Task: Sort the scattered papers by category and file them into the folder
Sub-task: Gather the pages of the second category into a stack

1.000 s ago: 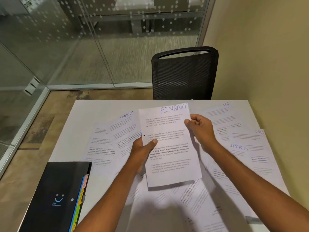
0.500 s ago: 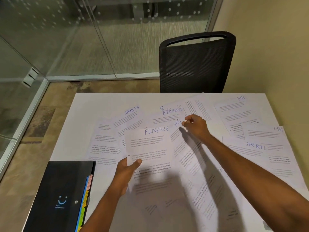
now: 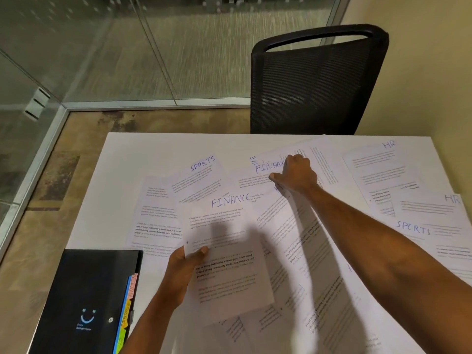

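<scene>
Papers (image 3: 306,238) overlap across most of the table (image 3: 153,154). We find the folder (image 3: 84,297) at its near left corner, left of them. Our left hand (image 3: 184,267) holds the nearer Finance sheet (image 3: 229,251) over the pile; our right hand (image 3: 296,175) grips the farther Finance sheet (image 3: 255,175) behind it. A chair (image 3: 316,83) stands beyond the table's far edge

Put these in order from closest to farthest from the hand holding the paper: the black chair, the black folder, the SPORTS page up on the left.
1. Black folder: just left of the left hand gripping the FINANCE page.
2. SPORTS page: farther up the table, left side.
3. Black chair: beyond the table's far edge.
</scene>
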`<act>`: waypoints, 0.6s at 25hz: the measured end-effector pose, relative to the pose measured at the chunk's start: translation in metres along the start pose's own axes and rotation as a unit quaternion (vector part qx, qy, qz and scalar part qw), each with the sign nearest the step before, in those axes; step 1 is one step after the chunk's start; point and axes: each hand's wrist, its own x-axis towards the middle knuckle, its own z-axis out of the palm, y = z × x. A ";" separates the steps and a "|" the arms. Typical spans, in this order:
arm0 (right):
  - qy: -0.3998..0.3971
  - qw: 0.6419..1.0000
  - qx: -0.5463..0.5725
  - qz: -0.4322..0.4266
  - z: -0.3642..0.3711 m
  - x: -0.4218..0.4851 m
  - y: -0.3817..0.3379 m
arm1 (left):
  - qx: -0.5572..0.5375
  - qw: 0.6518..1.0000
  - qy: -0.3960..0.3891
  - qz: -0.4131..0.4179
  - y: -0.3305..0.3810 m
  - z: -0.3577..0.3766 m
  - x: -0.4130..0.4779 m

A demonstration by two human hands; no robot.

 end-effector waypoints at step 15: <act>0.102 0.989 0.100 0.023 0.011 -0.026 -0.012 | -0.053 0.998 -0.026 0.010 0.002 0.002 0.010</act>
